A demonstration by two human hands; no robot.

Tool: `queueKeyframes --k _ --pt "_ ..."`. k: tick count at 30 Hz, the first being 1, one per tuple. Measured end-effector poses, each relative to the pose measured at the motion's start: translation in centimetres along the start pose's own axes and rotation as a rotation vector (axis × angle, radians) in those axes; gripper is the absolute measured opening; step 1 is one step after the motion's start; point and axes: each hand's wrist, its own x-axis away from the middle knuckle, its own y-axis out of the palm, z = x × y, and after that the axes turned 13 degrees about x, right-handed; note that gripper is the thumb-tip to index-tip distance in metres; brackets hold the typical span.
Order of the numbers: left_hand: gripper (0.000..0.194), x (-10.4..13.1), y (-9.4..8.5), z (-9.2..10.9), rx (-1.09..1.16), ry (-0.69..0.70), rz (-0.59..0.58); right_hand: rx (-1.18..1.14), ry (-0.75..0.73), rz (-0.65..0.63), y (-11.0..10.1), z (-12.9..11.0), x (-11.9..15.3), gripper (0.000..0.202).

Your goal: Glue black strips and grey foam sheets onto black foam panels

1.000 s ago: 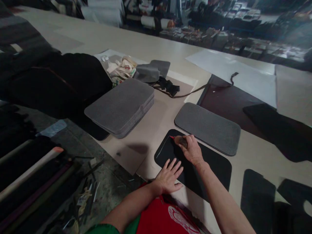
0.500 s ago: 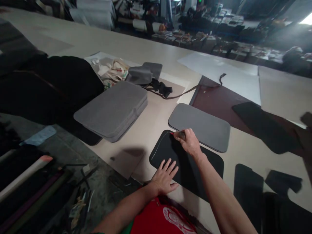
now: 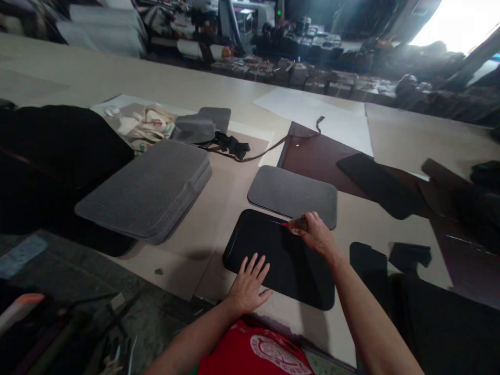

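Observation:
A black rounded rectangular panel (image 3: 273, 260) lies flat on the table in front of me, with a thin light line along its left and far edges. My left hand (image 3: 250, 284) rests on its near left edge, palm down and fingers spread. In my right hand (image 3: 310, 229) is a marking pen (image 3: 284, 224) with a red front end, its tip at the panel's far edge. My fist hides most of the pen. Just beyond, a grey panel (image 3: 292, 192) of similar shape lies flat. To the left stands a thick stack of grey panels (image 3: 148, 187).
A dark cloth heap (image 3: 58, 146) lies at left. Behind the stack are a crumpled cloth bag (image 3: 148, 125) and a dark strap (image 3: 269, 151). Dark offcuts (image 3: 369, 265) lie at right, near a maroon sheet (image 3: 324, 156). Rolls (image 3: 27, 302) sit below the table's left edge.
My right hand has moved the pen rightward along the panel's far edge, from near the left corner. My left hand stays on the panel. The camera view has turned to the right.

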Motion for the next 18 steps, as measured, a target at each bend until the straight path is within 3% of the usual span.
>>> queueKeyframes --k 12,18 --pt "0.076 -0.3 0.6 -0.4 -0.06 0.057 0.033 -0.044 0.243 -0.007 -0.6 9.2 6.9 0.028" --pt "0.075 -0.3 0.7 -0.5 -0.068 0.058 0.038 -0.064 0.398 0.039 -0.4 12.5 10.1 0.041"
